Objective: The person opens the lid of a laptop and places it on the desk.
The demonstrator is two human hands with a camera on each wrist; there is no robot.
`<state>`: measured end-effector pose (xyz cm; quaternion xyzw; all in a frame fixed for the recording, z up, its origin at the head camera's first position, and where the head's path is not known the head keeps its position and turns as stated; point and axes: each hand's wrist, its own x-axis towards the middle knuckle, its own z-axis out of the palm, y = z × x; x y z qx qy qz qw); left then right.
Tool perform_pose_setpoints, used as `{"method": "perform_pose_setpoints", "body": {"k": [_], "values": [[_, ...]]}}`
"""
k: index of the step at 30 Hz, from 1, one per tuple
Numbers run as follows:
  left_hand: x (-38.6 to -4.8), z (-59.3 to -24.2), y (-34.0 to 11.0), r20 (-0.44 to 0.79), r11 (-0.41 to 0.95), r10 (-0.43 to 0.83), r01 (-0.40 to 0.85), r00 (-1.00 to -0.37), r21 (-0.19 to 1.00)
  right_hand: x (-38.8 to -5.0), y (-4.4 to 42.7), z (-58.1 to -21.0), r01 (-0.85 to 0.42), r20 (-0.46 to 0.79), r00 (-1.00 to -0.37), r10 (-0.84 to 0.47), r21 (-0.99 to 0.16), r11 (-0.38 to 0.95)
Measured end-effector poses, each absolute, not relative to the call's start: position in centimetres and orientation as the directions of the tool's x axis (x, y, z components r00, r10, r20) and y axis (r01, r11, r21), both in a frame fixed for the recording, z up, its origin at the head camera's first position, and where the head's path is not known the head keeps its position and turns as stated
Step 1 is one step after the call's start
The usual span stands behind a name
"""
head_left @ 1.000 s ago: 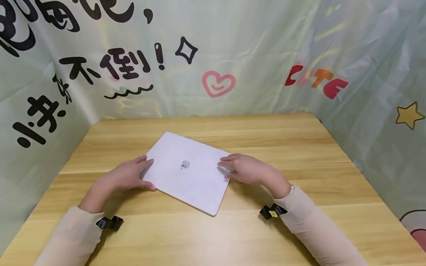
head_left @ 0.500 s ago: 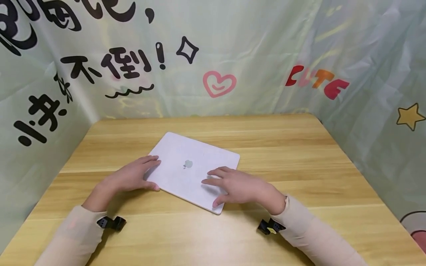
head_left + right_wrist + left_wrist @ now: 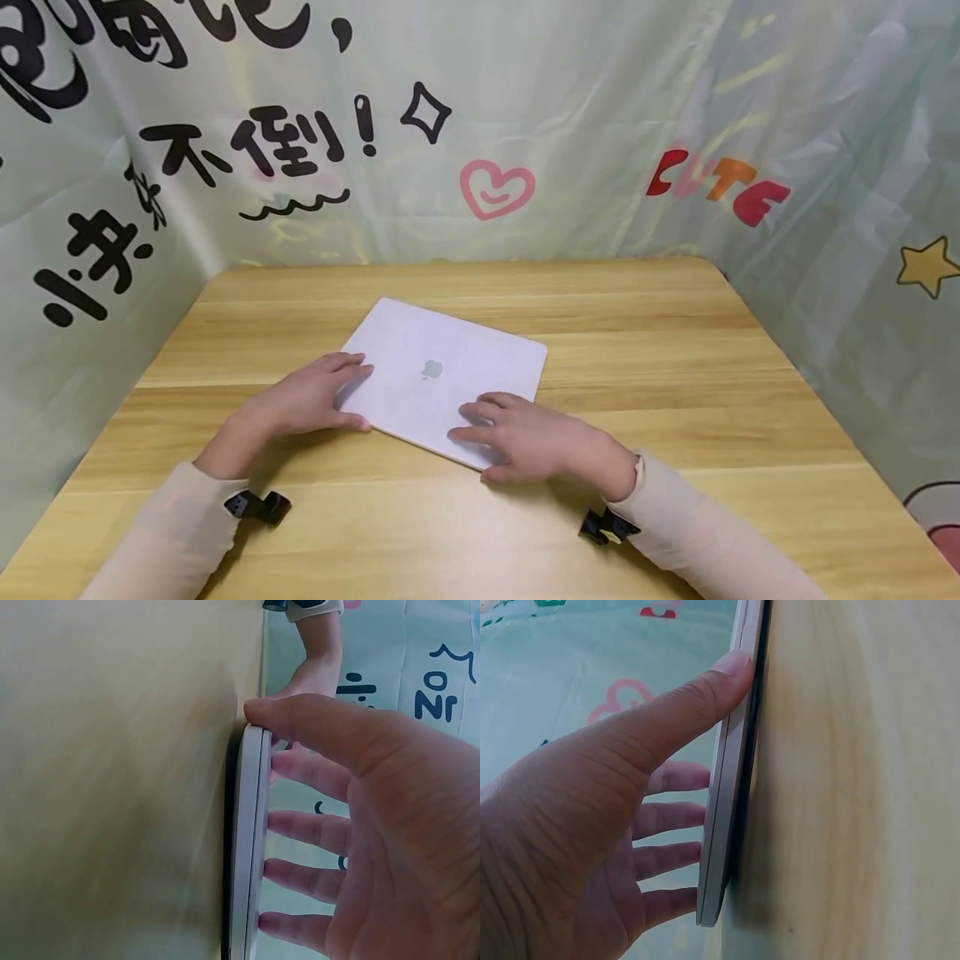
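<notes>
A closed silver laptop (image 3: pixel 420 408) with an apple logo lies at an angle on the wooden table. My left hand (image 3: pixel 300 400) is at its left corner, fingertips on the lid and thumb against the front edge. In the left wrist view that thumb touches the side of the laptop (image 3: pixel 724 795), and the fingers of the left hand (image 3: pixel 592 795) are nearly straight. My right hand (image 3: pixel 540 437) spreads its fingers over the right front corner. Its thumb is at the edge of the laptop (image 3: pixel 251 825) in the right wrist view, the other fingertips of the right hand (image 3: pixel 405 817) touching the lid.
A pale green cloth (image 3: pixel 585 100) with black lettering, a pink heart and a star hangs behind and beside the wooden table (image 3: pixel 637 308). Small black cameras are strapped at both sleeves.
My right hand has slid from the laptop's right edge towards me, to its front corner. The laptop has shifted slightly right and turned a little; my left hand has moved right along with it.
</notes>
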<state>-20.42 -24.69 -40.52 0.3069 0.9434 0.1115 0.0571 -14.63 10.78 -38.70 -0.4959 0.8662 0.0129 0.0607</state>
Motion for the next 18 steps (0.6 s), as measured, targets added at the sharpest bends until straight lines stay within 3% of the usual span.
{"method": "perform_pose_setpoints", "body": {"k": [18], "values": [[-20.1, -40.2, -23.5, -0.065, 0.726, 0.675, 0.647, -0.735, 0.233, -15.2, 14.4, -39.1, -0.866, -0.052, -0.485, -0.873, -0.109, 0.488]]}}
